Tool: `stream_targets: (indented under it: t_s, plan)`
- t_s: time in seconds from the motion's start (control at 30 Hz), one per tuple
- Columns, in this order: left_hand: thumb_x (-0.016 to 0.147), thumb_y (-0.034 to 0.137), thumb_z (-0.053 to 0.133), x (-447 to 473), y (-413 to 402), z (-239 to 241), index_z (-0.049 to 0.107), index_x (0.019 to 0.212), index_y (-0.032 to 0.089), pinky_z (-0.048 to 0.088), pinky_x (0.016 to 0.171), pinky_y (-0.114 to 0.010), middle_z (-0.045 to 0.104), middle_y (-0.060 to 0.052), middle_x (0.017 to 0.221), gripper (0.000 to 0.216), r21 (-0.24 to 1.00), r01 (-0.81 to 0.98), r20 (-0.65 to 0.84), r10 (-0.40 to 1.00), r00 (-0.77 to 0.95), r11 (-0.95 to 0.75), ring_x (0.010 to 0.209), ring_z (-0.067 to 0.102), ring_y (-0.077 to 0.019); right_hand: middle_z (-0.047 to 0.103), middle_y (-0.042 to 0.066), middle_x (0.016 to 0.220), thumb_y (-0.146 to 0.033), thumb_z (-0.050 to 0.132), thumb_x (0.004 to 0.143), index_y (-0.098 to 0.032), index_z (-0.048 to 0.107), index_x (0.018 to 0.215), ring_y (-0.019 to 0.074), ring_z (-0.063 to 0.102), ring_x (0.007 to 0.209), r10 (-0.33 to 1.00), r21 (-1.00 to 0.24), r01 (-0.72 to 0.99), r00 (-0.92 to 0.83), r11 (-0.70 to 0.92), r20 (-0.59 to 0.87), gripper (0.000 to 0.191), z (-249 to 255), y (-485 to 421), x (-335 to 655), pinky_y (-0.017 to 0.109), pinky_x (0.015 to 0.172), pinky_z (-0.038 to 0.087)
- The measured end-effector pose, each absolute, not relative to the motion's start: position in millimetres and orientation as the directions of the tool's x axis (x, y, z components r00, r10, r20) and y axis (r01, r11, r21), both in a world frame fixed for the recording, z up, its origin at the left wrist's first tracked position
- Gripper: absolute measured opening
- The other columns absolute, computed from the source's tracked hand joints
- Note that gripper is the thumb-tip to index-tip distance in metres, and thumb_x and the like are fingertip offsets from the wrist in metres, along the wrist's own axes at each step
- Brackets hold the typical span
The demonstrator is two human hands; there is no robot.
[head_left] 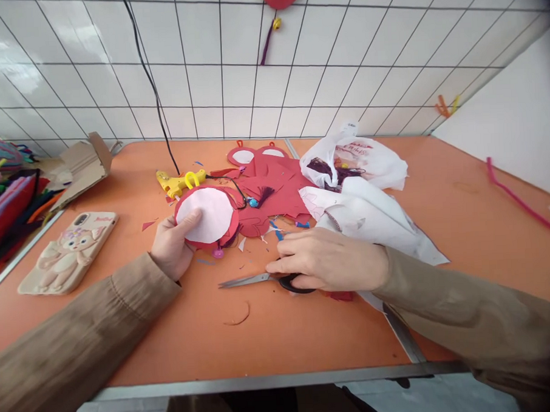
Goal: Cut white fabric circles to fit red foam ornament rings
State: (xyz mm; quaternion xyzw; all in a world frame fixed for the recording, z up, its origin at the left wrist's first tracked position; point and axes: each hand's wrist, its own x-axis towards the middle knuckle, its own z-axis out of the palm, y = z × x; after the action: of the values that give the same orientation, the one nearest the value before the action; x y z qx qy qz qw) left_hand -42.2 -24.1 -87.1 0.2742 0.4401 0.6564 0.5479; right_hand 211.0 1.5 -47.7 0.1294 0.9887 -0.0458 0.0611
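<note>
My left hand (171,244) grips a round red paper disc with a white circle on its face (207,216), thumb pressed on the white part, holding it just above the orange table (308,332). My right hand (327,259) rests palm down on the black handles of a pair of scissors (260,280) that lie flat on the table, blades closed and pointing left. The fingers curl over the handles.
A yellow glue gun (176,182) with a black cord lies behind the disc. Red paper cut-outs (274,182), a white plastic bag (359,160) and white paper sheets sit mid-table. A phone in a bear case (70,251) lies left, near cardboard and pipe cleaners. A pink pipe cleaner (521,201) lies right.
</note>
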Motion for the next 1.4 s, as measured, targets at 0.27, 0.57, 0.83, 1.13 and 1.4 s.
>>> stream_targets:
  t_s: [0.27, 0.57, 0.83, 1.13, 1.4]
  plan:
    - [0.055, 0.026, 0.088, -47, -24, -89, 0.072, 0.081, 0.013, 0.063, 0.061, -0.035, 0.078, -0.011, 0.079, 0.033, 0.88, -0.475, -0.118, 0.957, -0.265, -0.023, 0.078, 0.074, -0.0309, 0.054, 0.004, 0.081, -0.021, 0.06, 0.088, -0.018, 0.068, 0.099, 0.0158, 0.045, 0.072, 0.24, -0.051, 0.247, -0.964, 0.968, -0.111, 0.014, -52, 1, 209, 0.029, 0.062, 0.03]
    - [0.053, 0.028, 0.089, -47, -23, -88, 0.072, 0.079, 0.016, 0.063, 0.063, -0.035, 0.078, -0.01, 0.08, 0.034, 0.881, -0.472, -0.133, 0.958, -0.254, -0.003, 0.08, 0.074, -0.0305, 0.059, 0.006, 0.082, -0.02, 0.054, 0.088, -0.016, 0.067, 0.106, 0.0161, 0.049, 0.071, 0.169, -0.168, 0.175, -0.984, 0.97, -0.049, 0.023, -48, -10, 206, 0.029, 0.061, 0.031]
    - [0.05, 0.027, 0.09, -45, -24, -86, 0.071, 0.076, 0.011, 0.063, 0.067, -0.04, 0.076, -0.012, 0.074, 0.036, 0.88, -0.476, -0.146, 0.947, -0.285, -0.007, 0.081, 0.074, -0.0345, 0.062, 0.004, 0.079, -0.032, 0.058, 0.081, -0.019, 0.067, 0.108, 0.0141, 0.048, 0.061, 0.073, -0.329, 0.105, -0.991, 0.939, -0.108, 0.032, -59, -51, 186, 0.029, 0.05, 0.021]
    - [0.044, 0.028, 0.092, -47, -21, -84, 0.073, 0.077, 0.012, 0.063, 0.065, -0.037, 0.077, -0.01, 0.075, 0.041, 0.864, -0.502, -0.125, 0.945, -0.303, -0.047, 0.076, 0.074, -0.0312, 0.047, -0.001, 0.058, -0.017, 0.051, 0.079, -0.017, 0.048, 0.062, 0.0097, 0.036, 0.053, 0.634, -0.4, 0.654, -0.746, 0.642, -0.202, 0.017, -40, -38, 200, 0.027, 0.054, 0.021]
    - [0.044, 0.028, 0.093, -45, -22, -82, 0.072, 0.077, 0.014, 0.064, 0.065, -0.037, 0.077, -0.009, 0.072, 0.041, 0.865, -0.502, -0.132, 0.953, -0.272, -0.023, 0.077, 0.074, -0.0314, 0.039, -0.005, 0.054, -0.018, 0.055, 0.077, -0.019, 0.032, 0.061, 0.0084, 0.03, 0.052, 0.638, -0.562, 0.622, -0.743, 0.545, -0.204, 0.028, -39, -53, 193, 0.026, 0.051, 0.019]
